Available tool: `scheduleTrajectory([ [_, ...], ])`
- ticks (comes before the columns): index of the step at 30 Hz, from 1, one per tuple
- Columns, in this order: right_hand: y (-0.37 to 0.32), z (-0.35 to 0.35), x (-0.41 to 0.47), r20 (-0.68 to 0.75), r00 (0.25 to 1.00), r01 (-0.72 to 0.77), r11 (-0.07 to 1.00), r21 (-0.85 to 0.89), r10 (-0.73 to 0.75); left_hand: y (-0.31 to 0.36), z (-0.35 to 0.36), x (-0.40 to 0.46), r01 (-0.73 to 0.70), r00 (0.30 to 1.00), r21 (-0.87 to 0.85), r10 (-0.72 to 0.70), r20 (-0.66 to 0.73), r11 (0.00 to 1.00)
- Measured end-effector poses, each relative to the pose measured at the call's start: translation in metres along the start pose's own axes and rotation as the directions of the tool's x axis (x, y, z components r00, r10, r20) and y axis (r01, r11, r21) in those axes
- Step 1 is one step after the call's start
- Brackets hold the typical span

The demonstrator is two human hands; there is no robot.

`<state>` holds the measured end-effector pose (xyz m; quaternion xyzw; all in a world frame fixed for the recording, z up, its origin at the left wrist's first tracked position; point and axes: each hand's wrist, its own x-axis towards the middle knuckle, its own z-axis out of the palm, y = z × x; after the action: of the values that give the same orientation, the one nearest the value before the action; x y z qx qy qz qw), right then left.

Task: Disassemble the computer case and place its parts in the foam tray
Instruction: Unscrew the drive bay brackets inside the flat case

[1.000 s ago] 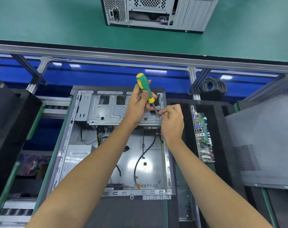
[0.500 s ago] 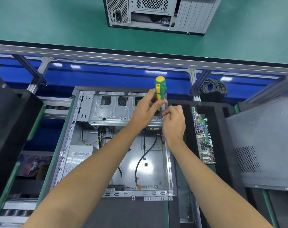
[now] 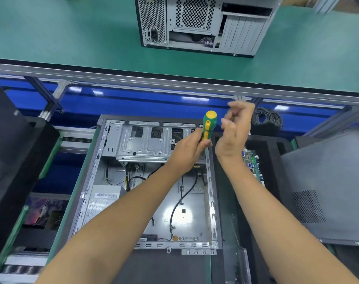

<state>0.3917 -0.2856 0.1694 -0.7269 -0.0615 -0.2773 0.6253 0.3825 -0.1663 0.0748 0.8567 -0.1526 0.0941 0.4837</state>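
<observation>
The left hand (image 3: 192, 148) holds the green and yellow screwdriver (image 3: 208, 126) upright over the open computer case (image 3: 154, 181). The right hand (image 3: 235, 130) is lifted beside it, fingers loosely curled; whether they pinch something I cannot tell.

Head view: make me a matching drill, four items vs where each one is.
Items:
1. screwdriver
2. motherboard
3. coiled black cable
4. closed computer tower

Places:
A. on the green bench top, far side
B. in the left hand, above the open computer case
C. in the black foam tray, right of the open case
D. past the foam tray's far edge, behind the raised right hand

Pairs: 1-B, 2-C, 3-D, 4-A
</observation>
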Motion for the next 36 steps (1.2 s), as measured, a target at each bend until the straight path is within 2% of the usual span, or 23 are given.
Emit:
scheduleTrajectory([
  [1,-0.014,0.002,0.017,0.1,0.992,0.09,0.982,-0.169,-0.074,0.0,0.0,0.0,0.006,1.0,-0.002,-0.006,0.013,1.0],
  [2,-0.024,0.004,0.034,0.259,0.959,0.215,0.891,-0.401,-0.115,0.0,0.0,-0.001,0.016,0.999,-0.002,-0.016,0.033,1.0],
  [3,-0.034,0.006,0.046,0.437,0.896,0.357,0.717,-0.599,-0.081,0.001,0.0,-0.001,0.028,0.998,-0.003,-0.028,0.051,1.0],
  [4,-0.044,0.009,0.056,0.569,0.822,0.474,0.516,-0.714,0.032,0.002,0.0,-0.002,0.034,0.998,-0.002,-0.033,0.06,0.999],
  [6,-0.061,0.017,0.066,0.627,0.698,0.594,0.209,-0.777,0.346,0.003,0.0,-0.002,0.011,0.998,0.029,-0.013,0.069,1.0],
  [7,-0.066,0.022,0.066,0.595,0.641,0.624,0.123,-0.772,0.484,0.004,0.0,-0.003,-0.012,0.997,0.05,0.009,0.073,0.999],
  [8,-0.07,0.025,0.065,0.56,0.595,0.631,0.096,-0.77,0.576,0.005,0.0,-0.003,-0.034,0.997,0.058,0.03,0.072,0.998],
  [12,-0.078,0.027,0.064,0.504,0.453,0.582,0.184,-0.792,0.735,0.002,-0.001,-0.003,-0.064,0.996,0.049,0.061,0.059,0.997],
  [16,-0.086,0.024,0.073,0.525,0.246,0.683,0.238,-0.69,0.815,-0.002,0.002,-0.001,-0.039,0.997,0.09,0.033,0.065,0.995],
  [17,-0.084,0.024,0.076,0.555,0.235,0.717,0.243,-0.653,0.798,-0.001,0.002,0.0,-0.028,0.998,0.089,0.023,0.059,0.996],
  [20,-0.075,0.026,0.081,0.702,0.263,0.813,0.24,-0.531,0.662,0.0,0.001,0.003,0.013,0.999,0.06,-0.016,0.041,0.998],
  [23,-0.06,0.027,0.082,0.841,0.205,0.862,0.314,-0.397,0.501,-0.001,-0.001,0.006,0.065,0.994,0.009,-0.065,0.083,0.998],
  [25,-0.055,0.023,0.086,0.861,0.169,0.865,0.347,-0.363,0.48,-0.005,-0.001,0.008,0.091,0.986,-0.047,-0.083,0.147,0.995],
  [28,-0.049,0.014,0.098,0.85,0.153,0.827,0.406,-0.389,0.504,-0.008,-0.002,0.012,0.087,0.975,-0.048,-0.075,0.208,0.995],
  [32,-0.041,0.003,0.103,0.871,0.132,0.739,0.538,-0.405,0.473,-0.015,-0.008,0.014,-0.044,0.969,0.087,0.021,0.248,0.995],
  [34,-0.038,0.002,0.099,0.888,0.145,0.692,0.596,-0.406,0.437,-0.021,-0.012,0.01,-0.052,0.967,0.15,0.012,0.255,0.987],
  [36,-0.034,0.003,0.096,0.892,0.183,0.642,0.637,-0.427,0.413,-0.026,-0.016,0.006,-0.049,0.981,0.193,0.01,0.196,0.98],
])
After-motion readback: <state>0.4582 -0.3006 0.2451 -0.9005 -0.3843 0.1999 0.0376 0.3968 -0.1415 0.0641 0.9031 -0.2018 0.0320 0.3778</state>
